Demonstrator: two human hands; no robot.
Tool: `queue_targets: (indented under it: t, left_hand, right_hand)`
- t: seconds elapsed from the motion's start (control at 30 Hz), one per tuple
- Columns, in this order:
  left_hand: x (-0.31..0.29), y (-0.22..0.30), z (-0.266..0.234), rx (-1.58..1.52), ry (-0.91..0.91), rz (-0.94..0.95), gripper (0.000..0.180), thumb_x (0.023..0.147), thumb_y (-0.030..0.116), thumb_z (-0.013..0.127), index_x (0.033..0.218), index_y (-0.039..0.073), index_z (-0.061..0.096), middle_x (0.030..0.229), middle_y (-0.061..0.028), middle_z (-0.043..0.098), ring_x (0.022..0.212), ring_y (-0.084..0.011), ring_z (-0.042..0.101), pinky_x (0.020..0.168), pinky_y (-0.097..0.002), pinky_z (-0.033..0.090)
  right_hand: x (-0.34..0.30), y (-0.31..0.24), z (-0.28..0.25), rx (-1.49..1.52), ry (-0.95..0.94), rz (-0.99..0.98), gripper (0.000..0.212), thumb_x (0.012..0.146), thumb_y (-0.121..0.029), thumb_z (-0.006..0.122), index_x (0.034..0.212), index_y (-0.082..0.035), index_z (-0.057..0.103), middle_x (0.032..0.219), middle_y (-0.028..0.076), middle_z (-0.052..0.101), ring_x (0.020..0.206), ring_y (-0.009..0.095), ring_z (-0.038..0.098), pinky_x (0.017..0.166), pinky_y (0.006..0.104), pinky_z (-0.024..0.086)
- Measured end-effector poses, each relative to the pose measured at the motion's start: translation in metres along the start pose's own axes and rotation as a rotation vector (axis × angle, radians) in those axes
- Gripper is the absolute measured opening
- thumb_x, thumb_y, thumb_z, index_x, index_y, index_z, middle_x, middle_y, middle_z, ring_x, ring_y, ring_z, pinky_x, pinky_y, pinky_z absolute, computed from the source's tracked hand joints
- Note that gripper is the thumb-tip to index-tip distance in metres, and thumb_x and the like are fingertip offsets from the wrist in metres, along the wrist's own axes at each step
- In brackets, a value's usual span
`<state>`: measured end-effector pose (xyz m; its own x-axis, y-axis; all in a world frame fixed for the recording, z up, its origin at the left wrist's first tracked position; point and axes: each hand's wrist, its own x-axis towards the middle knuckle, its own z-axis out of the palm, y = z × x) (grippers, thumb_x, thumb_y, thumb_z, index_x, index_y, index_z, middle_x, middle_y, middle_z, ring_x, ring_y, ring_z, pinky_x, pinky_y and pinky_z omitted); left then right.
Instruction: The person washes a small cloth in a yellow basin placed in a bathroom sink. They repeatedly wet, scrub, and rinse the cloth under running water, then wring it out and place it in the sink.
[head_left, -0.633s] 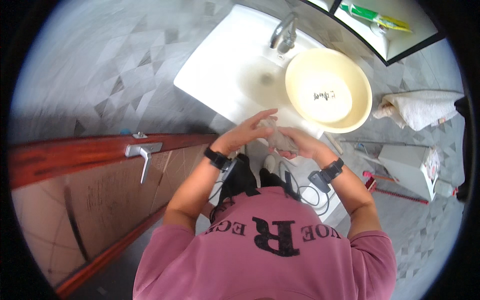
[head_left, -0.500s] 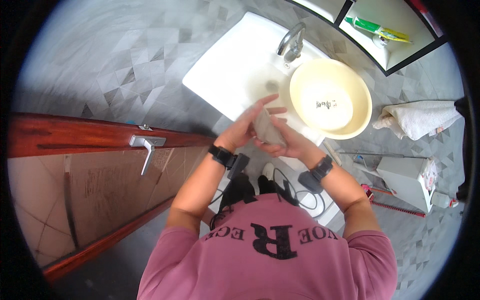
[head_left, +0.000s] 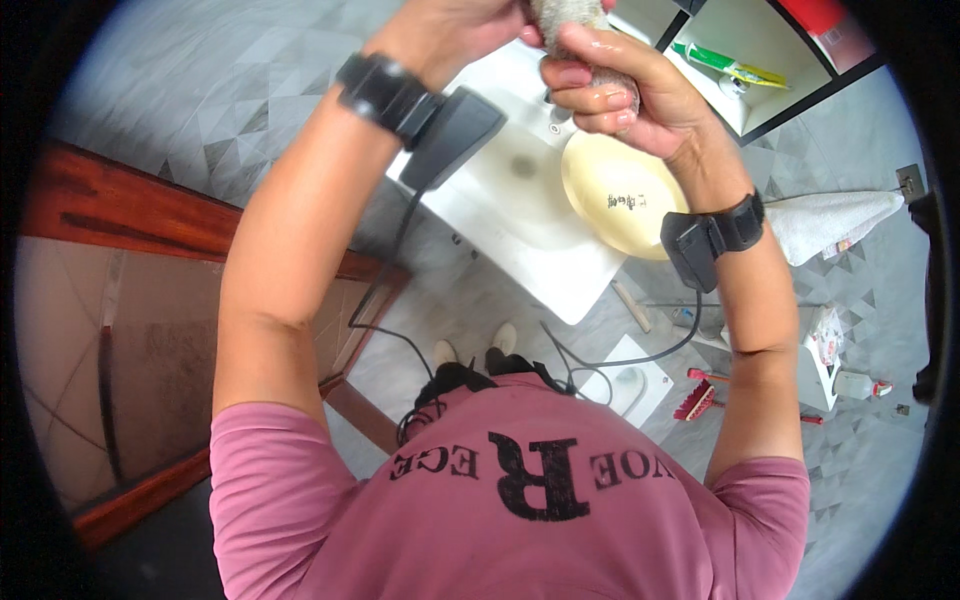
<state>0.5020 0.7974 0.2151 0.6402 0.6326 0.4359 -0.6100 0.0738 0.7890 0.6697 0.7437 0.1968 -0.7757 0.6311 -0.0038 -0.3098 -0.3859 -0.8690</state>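
Observation:
A wet, grey-beige cloth (head_left: 566, 22) is bunched between my two hands, raised high at the top edge of the view. My right hand (head_left: 645, 85) is closed round its lower part, with wet fingers curled over it. My left hand (head_left: 465, 28) grips the cloth's other side; the top edge cuts off part of that hand, and its fingertips show against the cloth. Beneath the hands lie the white sink (head_left: 510, 190) and, on its right side, a cream plastic basin (head_left: 610, 190). My right hand and wrist partly cover the basin, and the hands hide the faucet.
An open shelf (head_left: 745, 60) with a green-and-yellow tube stands at the upper right. A white towel (head_left: 835, 220) hangs on the right wall. To the left is a reddish wooden door (head_left: 130, 205). A red brush (head_left: 695, 400) lies low on the right, and cables run from my wrist bands.
Both hands have lifted the cloth up and away from over the sink's front edge to the top of the view. The cloth is now squeezed into a bunch, no longer flat between the palms.

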Motion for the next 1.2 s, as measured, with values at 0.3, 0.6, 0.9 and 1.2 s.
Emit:
queue_targets:
  t: [0.3, 0.6, 0.9, 1.2]
  left_hand:
    - [0.050, -0.063, -0.033, 0.559, 0.412, 0.108, 0.045, 0.093, 0.008, 0.036, 0.136, 0.000, 0.045, 0.060, -0.0046, 0.052, 0.050, -0.0143, 0.050, 0.048, -0.0291, 0.046]
    - [0.034, -0.136, -0.072, 0.942, 0.757, 0.210, 0.037, 0.088, 0.006, 0.039, 0.115, 0.004, 0.063, 0.060, -0.0068, 0.058, 0.046, -0.0143, 0.053, 0.047, -0.0309, 0.047]
    - [-0.051, -0.160, -0.094, 0.406, 0.712, -0.163, 0.080, 0.093, 0.053, 0.050, 0.149, 0.007, 0.016, 0.140, -0.0200, 0.035, 0.135, -0.0301, 0.029, 0.113, -0.0417, 0.020]
    - [-0.308, -0.133, -0.037, 0.669, 0.415, -0.766, 0.083, 0.090, 0.070, 0.037, 0.125, -0.002, 0.058, 0.108, -0.0171, 0.066, 0.098, -0.0250, 0.061, 0.087, -0.0353, 0.049]
  right_hand:
    - [0.028, 0.017, -0.039, -1.008, 0.711, -0.026, 0.033, 0.075, -0.032, 0.070, 0.070, 0.000, 0.062, 0.060, 0.004, 0.056, 0.052, 0.013, 0.055, 0.046, 0.0275, 0.041]
    - [0.058, 0.083, -0.105, -1.381, 0.887, -0.191, 0.043, 0.076, -0.034, 0.065, 0.092, 0.006, 0.065, 0.085, 0.030, 0.065, 0.087, 0.045, 0.064, 0.074, 0.0463, 0.050]
    - [0.039, 0.117, -0.112, -1.638, 0.900, 0.118, 0.054, 0.075, -0.029, 0.072, 0.115, -0.002, 0.048, 0.096, 0.026, 0.066, 0.089, 0.041, 0.065, 0.078, 0.0482, 0.052]
    - [0.005, 0.183, -0.034, -0.674, 0.004, 0.651, 0.051, 0.093, -0.054, 0.051, 0.105, -0.005, 0.062, 0.076, 0.007, 0.063, 0.054, 0.011, 0.053, 0.044, 0.0238, 0.039]
